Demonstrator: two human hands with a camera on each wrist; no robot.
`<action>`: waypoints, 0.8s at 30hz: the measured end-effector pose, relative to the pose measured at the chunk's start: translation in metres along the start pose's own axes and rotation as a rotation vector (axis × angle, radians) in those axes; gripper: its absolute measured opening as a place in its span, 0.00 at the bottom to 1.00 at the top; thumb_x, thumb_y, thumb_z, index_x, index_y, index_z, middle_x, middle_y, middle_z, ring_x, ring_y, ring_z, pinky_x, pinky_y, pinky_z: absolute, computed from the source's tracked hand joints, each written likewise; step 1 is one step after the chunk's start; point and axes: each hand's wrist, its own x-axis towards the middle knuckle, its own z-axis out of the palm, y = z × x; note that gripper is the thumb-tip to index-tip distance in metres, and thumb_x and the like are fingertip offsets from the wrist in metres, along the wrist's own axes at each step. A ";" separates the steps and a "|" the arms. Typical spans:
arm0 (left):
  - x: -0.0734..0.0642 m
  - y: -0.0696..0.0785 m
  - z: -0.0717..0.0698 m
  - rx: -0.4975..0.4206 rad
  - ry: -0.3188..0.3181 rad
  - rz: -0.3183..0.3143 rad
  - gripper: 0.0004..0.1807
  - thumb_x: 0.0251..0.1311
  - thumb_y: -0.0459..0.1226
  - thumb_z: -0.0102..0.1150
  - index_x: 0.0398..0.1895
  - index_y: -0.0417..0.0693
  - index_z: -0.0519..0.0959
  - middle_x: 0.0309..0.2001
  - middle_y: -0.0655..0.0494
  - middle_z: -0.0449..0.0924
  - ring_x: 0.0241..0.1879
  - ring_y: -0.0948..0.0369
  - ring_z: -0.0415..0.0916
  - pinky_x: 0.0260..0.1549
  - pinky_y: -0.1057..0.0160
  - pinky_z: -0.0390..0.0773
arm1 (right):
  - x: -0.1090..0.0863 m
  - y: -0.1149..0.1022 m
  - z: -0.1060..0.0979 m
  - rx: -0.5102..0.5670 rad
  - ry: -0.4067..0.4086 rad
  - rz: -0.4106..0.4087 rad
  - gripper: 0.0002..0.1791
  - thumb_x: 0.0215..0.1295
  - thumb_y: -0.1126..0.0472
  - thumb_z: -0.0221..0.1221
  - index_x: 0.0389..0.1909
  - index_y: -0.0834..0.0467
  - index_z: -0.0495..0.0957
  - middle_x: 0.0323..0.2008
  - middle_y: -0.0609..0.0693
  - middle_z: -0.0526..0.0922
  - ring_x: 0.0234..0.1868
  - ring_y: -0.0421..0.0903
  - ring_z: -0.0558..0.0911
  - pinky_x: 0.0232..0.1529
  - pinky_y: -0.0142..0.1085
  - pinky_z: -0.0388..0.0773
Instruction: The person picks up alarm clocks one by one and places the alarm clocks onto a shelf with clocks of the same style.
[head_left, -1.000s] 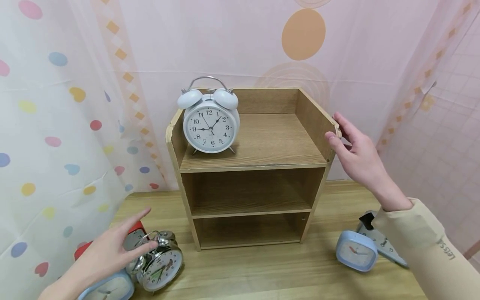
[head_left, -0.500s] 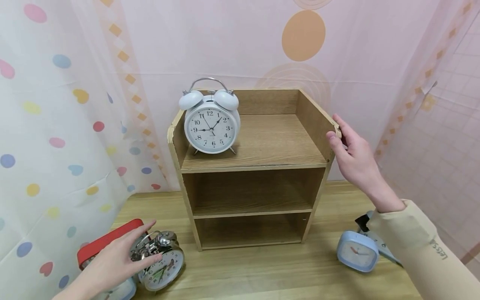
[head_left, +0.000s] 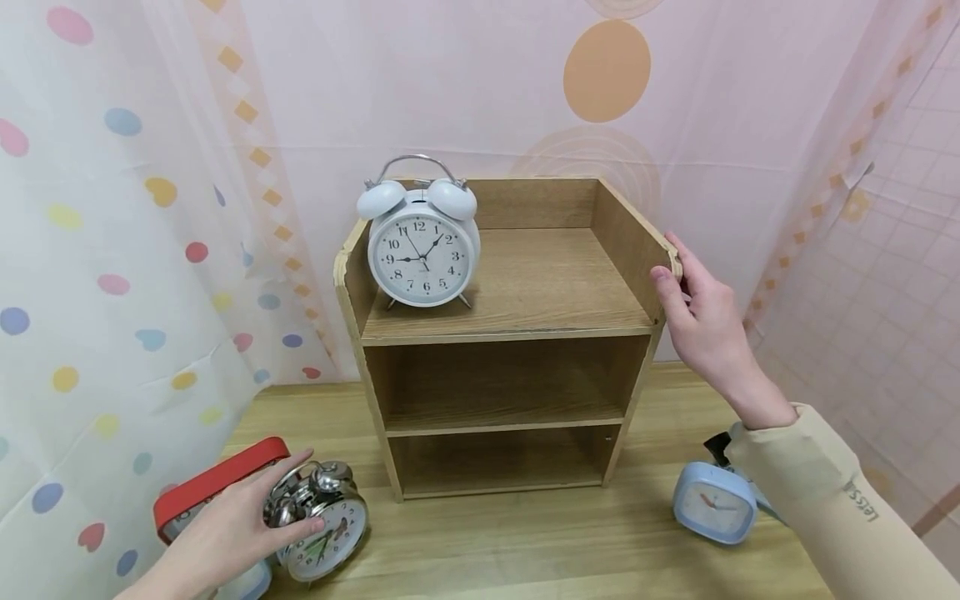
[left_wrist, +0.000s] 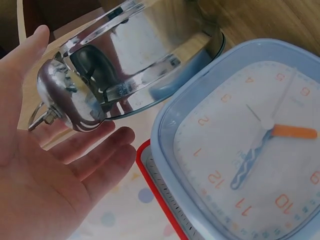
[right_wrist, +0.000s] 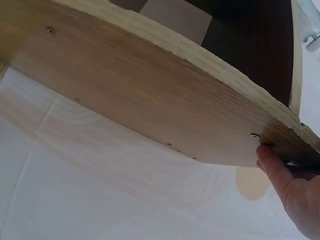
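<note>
At the shelf unit's eight o'clock, a red-framed clock with a pale dial point(head_left: 221, 477) shows behind the left hand point(head_left: 225, 531); that hand's thumb and fingers are spread apart about a round chrome twin-bell alarm clock point(head_left: 335, 545), presumably to suit its body, though I cannot tell whether they touch; a light-blue rounded-square clock point(head_left: 253, 582) sits at its seven o'clock and crowds that side; the three-tier light-brown wooden shelf unit point(head_left: 498, 427) stands mid-worktop point(head_left: 510, 546); a white round twin-bell alarm clock point(head_left: 423, 257) stands upright at eight o'clock on its top board point(head_left: 540, 279), near the left wall point(head_left: 350, 308), with bare board running towards three o'clock; the right hand point(head_left: 705, 325) clamps the right wall's point(head_left: 626, 246) chipped front edge between thumb and fingers, probably to steady the unit; at four o'clock, a second light-blue rounded-square clock point(head_left: 715, 505) sits beside the beige sleeve point(head_left: 810, 475); bare worktop stretches between it and the chrome clock.
</note>
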 end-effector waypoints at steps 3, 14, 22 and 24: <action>0.001 -0.001 0.001 -0.007 -0.005 -0.004 0.56 0.49 0.67 0.75 0.77 0.46 0.69 0.67 0.36 0.79 0.61 0.39 0.81 0.49 0.36 0.85 | -0.001 0.000 0.000 -0.015 0.004 -0.001 0.31 0.84 0.52 0.49 0.81 0.61 0.61 0.37 0.59 0.81 0.36 0.24 0.72 0.40 0.13 0.66; 0.003 -0.002 0.004 -0.014 0.002 0.004 0.46 0.46 0.60 0.81 0.66 0.48 0.78 0.49 0.56 0.89 0.42 0.64 0.84 0.38 0.61 0.85 | 0.000 0.000 0.000 0.018 0.014 0.009 0.31 0.84 0.51 0.50 0.81 0.59 0.62 0.62 0.67 0.84 0.48 0.15 0.77 0.46 0.07 0.67; 0.006 -0.003 0.005 -0.029 -0.009 0.026 0.34 0.50 0.55 0.81 0.58 0.49 0.83 0.41 0.62 0.88 0.35 0.72 0.80 0.32 0.68 0.81 | -0.001 0.000 0.001 0.019 -0.002 0.015 0.31 0.84 0.51 0.49 0.82 0.58 0.60 0.63 0.67 0.83 0.52 0.34 0.85 0.44 0.09 0.67; 0.007 -0.002 0.006 -0.044 -0.015 0.028 0.33 0.50 0.53 0.81 0.57 0.50 0.82 0.41 0.62 0.88 0.35 0.74 0.79 0.32 0.69 0.81 | -0.002 0.000 0.001 0.026 -0.005 0.022 0.31 0.85 0.51 0.49 0.82 0.58 0.60 0.66 0.67 0.81 0.56 0.51 0.87 0.45 0.08 0.67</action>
